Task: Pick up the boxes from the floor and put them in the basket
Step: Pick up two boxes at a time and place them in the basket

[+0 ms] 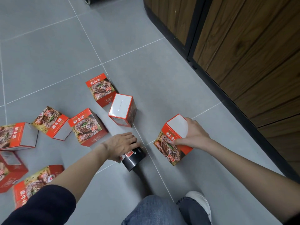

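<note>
Several red boxes printed with a steak picture lie scattered on the grey tile floor (53, 51). My right hand (193, 133) grips the top of one red box (170, 143) standing at the right. My left hand (121, 146) is closed over a box with a black side (134, 158) near the middle. Other boxes lie close by: one white face up (121, 109), one behind it (100, 89), one left of my left hand (86, 126), and more at the left edge (50, 122). No basket is in view.
A dark wooden cabinet (243, 46) with black framing runs along the right side. My knee in jeans (152, 210) and a white shoe (201, 203) are at the bottom. A black wheeled object (88, 0) shows at the top edge.
</note>
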